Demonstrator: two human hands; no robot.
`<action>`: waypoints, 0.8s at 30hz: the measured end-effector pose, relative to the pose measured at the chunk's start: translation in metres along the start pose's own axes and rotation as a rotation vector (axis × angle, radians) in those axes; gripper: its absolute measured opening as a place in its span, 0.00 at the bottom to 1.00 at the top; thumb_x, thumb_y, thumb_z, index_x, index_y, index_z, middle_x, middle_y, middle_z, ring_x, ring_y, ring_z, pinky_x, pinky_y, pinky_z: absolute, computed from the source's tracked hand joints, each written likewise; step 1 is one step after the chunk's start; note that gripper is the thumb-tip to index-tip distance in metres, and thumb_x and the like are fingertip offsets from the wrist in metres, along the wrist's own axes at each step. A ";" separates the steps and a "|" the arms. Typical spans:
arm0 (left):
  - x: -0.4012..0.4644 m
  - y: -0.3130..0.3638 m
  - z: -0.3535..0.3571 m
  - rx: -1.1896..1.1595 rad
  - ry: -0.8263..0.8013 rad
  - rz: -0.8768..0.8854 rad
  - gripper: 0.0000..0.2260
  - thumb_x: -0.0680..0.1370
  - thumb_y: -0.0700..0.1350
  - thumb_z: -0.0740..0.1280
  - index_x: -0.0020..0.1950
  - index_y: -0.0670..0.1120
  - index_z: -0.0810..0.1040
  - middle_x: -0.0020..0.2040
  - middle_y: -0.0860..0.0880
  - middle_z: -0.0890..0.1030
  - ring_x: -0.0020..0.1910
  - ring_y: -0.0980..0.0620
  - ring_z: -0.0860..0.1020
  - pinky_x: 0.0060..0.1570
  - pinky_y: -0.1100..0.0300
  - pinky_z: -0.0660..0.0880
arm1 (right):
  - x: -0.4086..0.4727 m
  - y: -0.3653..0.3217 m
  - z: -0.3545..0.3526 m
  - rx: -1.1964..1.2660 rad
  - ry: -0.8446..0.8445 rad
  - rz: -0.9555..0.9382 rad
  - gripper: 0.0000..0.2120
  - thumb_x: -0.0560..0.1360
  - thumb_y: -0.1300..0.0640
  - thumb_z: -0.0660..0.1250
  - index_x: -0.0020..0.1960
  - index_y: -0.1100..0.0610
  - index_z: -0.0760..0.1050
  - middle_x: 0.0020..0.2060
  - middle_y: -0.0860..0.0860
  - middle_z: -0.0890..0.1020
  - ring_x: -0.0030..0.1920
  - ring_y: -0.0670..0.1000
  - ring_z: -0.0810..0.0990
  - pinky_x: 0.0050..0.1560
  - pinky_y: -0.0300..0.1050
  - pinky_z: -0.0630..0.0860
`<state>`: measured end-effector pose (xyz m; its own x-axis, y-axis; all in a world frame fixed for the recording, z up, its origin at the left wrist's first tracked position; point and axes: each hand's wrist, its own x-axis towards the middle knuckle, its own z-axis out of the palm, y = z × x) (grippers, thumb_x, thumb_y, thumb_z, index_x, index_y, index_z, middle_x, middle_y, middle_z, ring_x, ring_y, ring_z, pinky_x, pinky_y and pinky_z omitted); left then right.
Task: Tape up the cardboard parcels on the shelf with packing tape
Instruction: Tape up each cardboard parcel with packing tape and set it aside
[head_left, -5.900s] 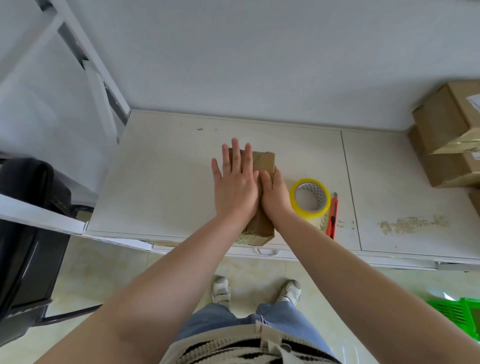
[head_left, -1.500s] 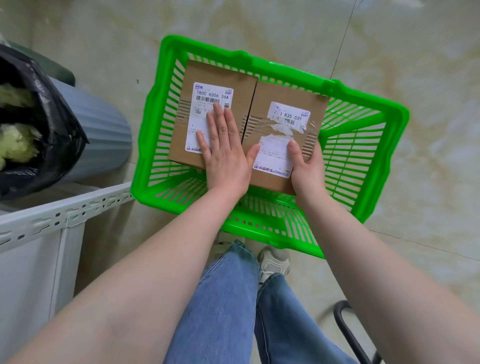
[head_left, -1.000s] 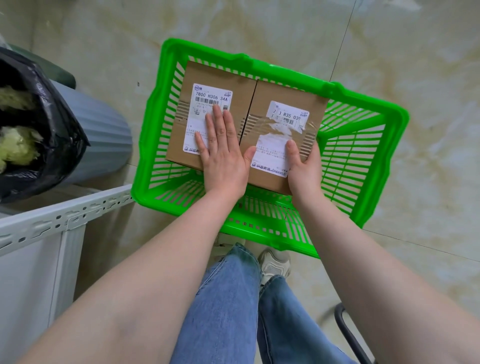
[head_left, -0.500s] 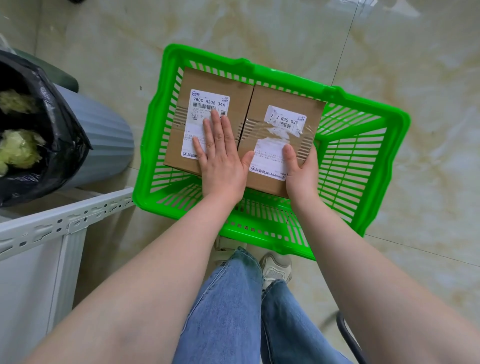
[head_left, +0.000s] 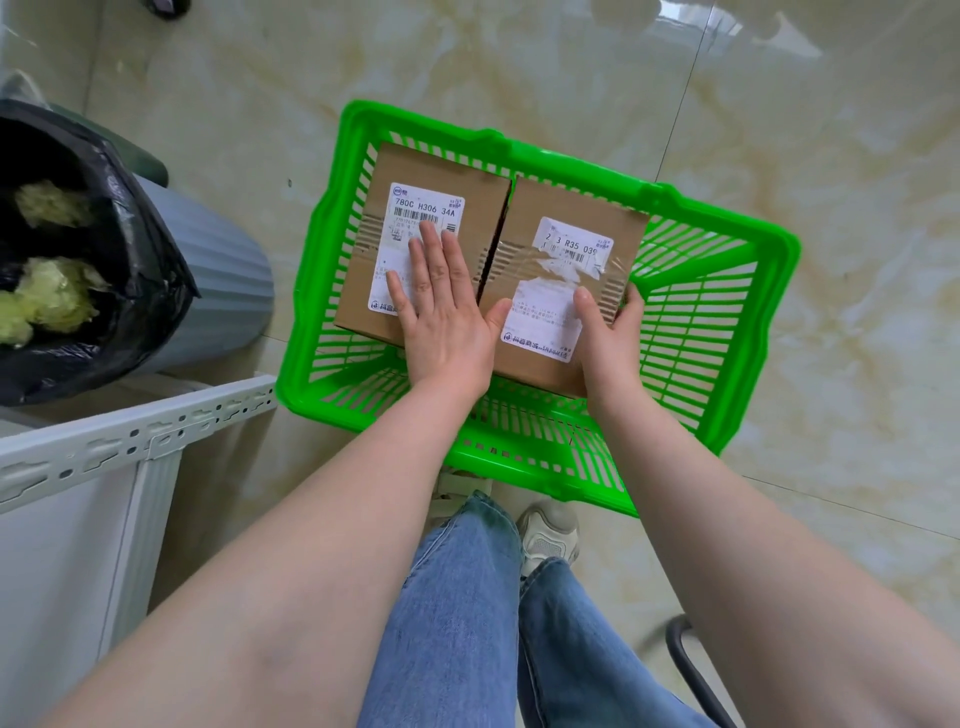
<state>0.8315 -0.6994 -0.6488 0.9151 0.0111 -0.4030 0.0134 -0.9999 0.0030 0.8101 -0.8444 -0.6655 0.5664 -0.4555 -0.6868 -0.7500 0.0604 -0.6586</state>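
Both cardboard parcels sat side by side, touching, inside the green plastic basket (head_left: 737, 291) on the tiled floor. Your left hand (head_left: 441, 317) lay flat, fingers straight, on the left parcel (head_left: 374, 244), covering part of its shipping label (head_left: 410, 208). Your right hand (head_left: 610, 338) gripped the near right corner of the right parcel (head_left: 524, 270), thumb on top. A grey bin (head_left: 208, 291) with a black liner stood left of the basket, near a white shelf rail (head_left: 130, 441).

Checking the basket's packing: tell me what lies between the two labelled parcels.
Nothing: only a narrow dark gap separates the left parcel and right parcel in the head view.
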 end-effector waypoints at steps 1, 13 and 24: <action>-0.001 -0.001 -0.006 -0.043 -0.001 0.000 0.38 0.79 0.63 0.42 0.79 0.40 0.36 0.80 0.40 0.37 0.79 0.43 0.39 0.75 0.42 0.38 | -0.005 -0.006 -0.002 -0.023 0.009 0.002 0.48 0.64 0.35 0.68 0.78 0.53 0.56 0.70 0.54 0.70 0.69 0.54 0.71 0.72 0.54 0.66; -0.119 -0.047 -0.151 -1.008 0.043 -0.365 0.08 0.83 0.46 0.61 0.54 0.45 0.79 0.50 0.50 0.83 0.51 0.49 0.79 0.49 0.56 0.72 | -0.171 -0.125 -0.023 -0.028 -0.247 -0.119 0.03 0.78 0.58 0.68 0.46 0.55 0.79 0.42 0.54 0.82 0.41 0.48 0.80 0.44 0.41 0.77; -0.370 -0.138 -0.310 -1.670 0.215 -0.703 0.10 0.84 0.39 0.56 0.51 0.44 0.77 0.44 0.49 0.82 0.41 0.59 0.79 0.39 0.67 0.71 | -0.439 -0.203 -0.018 -0.212 -0.861 -0.103 0.04 0.77 0.58 0.69 0.46 0.58 0.80 0.37 0.51 0.82 0.36 0.45 0.79 0.41 0.38 0.76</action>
<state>0.6159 -0.5630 -0.2162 0.5907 0.5136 -0.6223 0.5945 0.2444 0.7660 0.7077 -0.6727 -0.2246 0.6304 0.3807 -0.6765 -0.6805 -0.1484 -0.7176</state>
